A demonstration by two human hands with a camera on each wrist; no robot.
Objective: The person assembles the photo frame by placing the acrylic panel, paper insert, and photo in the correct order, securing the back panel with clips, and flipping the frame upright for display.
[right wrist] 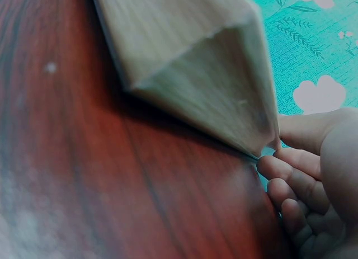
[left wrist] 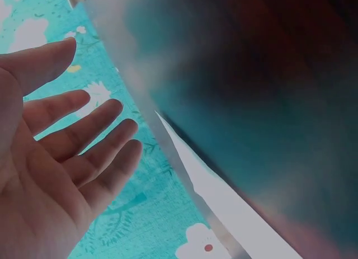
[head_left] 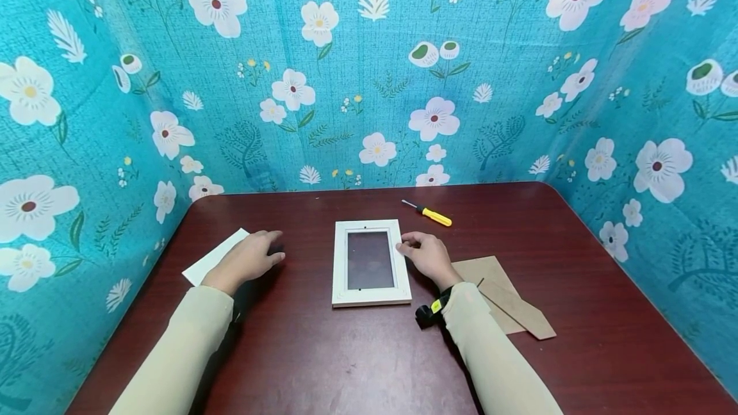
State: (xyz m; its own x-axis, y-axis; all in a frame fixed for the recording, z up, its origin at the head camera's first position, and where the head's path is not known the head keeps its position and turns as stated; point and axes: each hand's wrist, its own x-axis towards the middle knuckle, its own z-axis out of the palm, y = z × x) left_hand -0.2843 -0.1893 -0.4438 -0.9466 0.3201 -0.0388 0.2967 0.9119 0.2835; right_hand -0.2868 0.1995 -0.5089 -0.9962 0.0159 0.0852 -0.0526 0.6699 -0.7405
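A white picture frame (head_left: pixel 340 261) lies on the table, its dark window facing up. My right hand (head_left: pixel 425 256) pinches the frame's right edge between thumb and fingers. In the right wrist view, the thumb lies on one side of the frame's edge (right wrist: pixel 224 85) and curled fingertips on the other. My left hand (head_left: pixel 248 258) hovers at the left with fingers spread and nothing held. Beneath and behind it is a flat white sheet-like piece (head_left: pixel 210 260), partly hidden by the hand. The left wrist view has the relaxed left fingers (left wrist: pixel 100 130) apart from this white piece.
Behind the frame lies a screwdriver (head_left: pixel 436 216) with a yellow handle. A brown backing board (head_left: pixel 490 271) with a stand flap (head_left: pixel 533 319) rests right of the frame, partly behind the right wrist. Flowered blue cloth (head_left: pixel 346 82) surrounds the dark red table (head_left: pixel 357 364).
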